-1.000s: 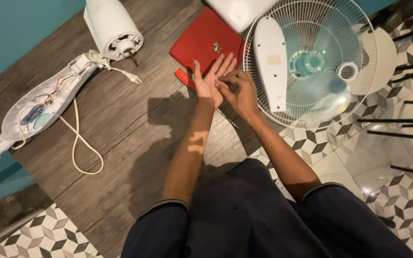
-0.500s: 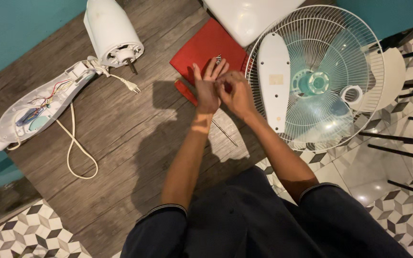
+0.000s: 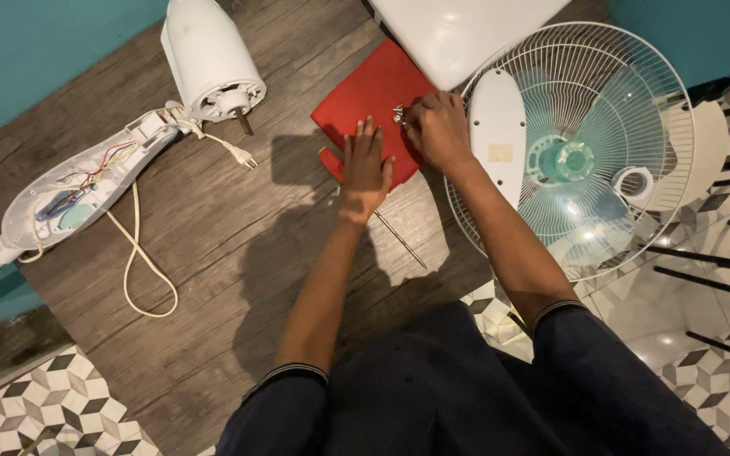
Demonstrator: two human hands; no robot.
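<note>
My left hand (image 3: 365, 165) lies flat with fingers spread on a red mat (image 3: 373, 89) on the wooden board. It covers the red handle (image 3: 329, 160) of a screwdriver, whose thin metal shaft (image 3: 400, 241) sticks out towards me. My right hand (image 3: 438, 127) rests at the mat's right edge. Its curled fingertips pinch at small metal screws (image 3: 399, 111) on the mat.
A white fan motor housing (image 3: 211, 59) stands at the back left, with an opened control stem (image 3: 78, 198), loose cord (image 3: 141, 270) and plug (image 3: 238, 152). A round wire grille (image 3: 618, 93) with a teal blade and white oblong cover (image 3: 497, 127) lies right. Black legs (image 3: 720, 283) cross the tiled floor.
Both hands were joined over the mat's near edge. The left has since flattened on the mat, and the right has moved to the screws further back. The view has shifted slightly.
</note>
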